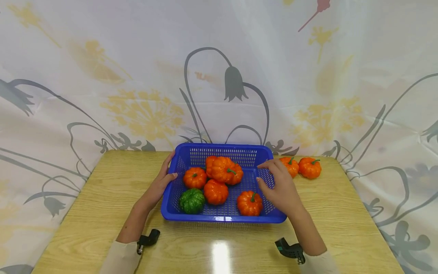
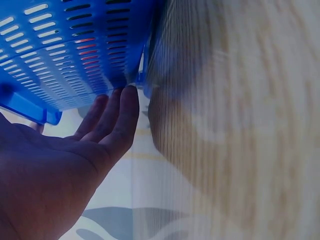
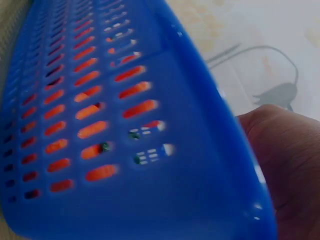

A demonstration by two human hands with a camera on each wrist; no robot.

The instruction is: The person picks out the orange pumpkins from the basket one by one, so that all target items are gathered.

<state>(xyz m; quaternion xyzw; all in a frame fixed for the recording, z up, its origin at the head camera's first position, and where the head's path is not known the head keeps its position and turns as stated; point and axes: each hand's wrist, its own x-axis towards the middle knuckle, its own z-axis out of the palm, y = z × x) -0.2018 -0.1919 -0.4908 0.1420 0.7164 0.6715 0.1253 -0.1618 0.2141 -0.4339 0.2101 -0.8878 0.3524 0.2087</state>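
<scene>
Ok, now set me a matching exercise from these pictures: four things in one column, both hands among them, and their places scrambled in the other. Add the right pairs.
Things
1. Green pumpkin
2. Left hand
3. Right hand
4. Rightmost orange pumpkin

Places
A. Over the right end of the blue basket
B. On the table, outside the basket
C. Gripping the basket's left end
D. Inside the basket, in its near left corner

Right pairs: 1-D, 2-C, 3-A, 4-B

Eight orange pumpkins (image 1: pixel 249 204), one green pumpkin (image 1: pixel 192 201), one blue basket (image 1: pixel 224 218) and two wrist cameras (image 1: pixel 149 239) show.
</scene>
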